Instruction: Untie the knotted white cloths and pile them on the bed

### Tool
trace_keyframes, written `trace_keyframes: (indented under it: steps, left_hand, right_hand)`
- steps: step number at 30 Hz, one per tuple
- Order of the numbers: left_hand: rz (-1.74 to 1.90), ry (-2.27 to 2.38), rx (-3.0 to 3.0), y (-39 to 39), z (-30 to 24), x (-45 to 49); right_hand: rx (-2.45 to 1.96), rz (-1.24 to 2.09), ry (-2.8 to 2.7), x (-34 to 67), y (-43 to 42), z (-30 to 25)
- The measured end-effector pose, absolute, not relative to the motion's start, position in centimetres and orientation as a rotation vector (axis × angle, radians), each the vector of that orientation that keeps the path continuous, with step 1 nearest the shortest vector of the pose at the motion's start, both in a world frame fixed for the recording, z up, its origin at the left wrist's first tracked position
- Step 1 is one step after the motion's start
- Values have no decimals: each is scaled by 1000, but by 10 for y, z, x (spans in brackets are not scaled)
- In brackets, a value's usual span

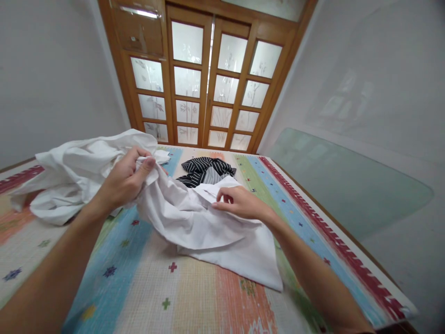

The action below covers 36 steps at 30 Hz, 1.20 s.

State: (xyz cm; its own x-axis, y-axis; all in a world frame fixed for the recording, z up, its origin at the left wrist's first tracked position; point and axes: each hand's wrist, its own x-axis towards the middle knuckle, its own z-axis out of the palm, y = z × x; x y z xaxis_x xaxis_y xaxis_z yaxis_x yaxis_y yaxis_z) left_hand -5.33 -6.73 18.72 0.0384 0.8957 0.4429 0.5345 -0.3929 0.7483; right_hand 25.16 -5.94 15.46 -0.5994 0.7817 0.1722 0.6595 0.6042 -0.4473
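A crumpled white garment (205,227), apparently a shirt, stretches across the middle of the head view. My left hand (130,178) is closed round a bunched part of it, thumb on top. More of the white fabric hangs in loose folds to the left of that hand and past the wrist. My right hand (239,202) pinches the cloth near a folded edge, its fingers curled and thumb pointing left. One flat corner of the garment droops toward the lower right. Behind it lies a black piece of clothing (198,169) with white stripes, partly covered by the white fabric.
Beneath everything is a colourful striped mat (146,278) with small cross and star patterns. Wooden doors (208,83) with frosted panes stand at the far end. Pale walls (347,69) rise on both sides, and a greenish panel (347,181) is on the right one.
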Motion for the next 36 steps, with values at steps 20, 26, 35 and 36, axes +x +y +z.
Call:
trace_keyframes:
  steps: [20, 26, 35, 36]
  left_hand:
    - [999, 1374, 2415, -79, 195, -61]
    - [683, 1389, 2577, -80, 194, -53]
    - [1046, 1419, 2527, -86, 177, -13]
    - [1049, 1391, 2528, -85, 176, -11]
  right_hand:
    - [-539, 1247, -1857, 177, -23, 158]
    - [-660, 935, -1873, 181, -38, 149]
    - [-720, 451, -1957, 178, -68, 143]
    - [-722, 431, -1948, 179, -67, 142]
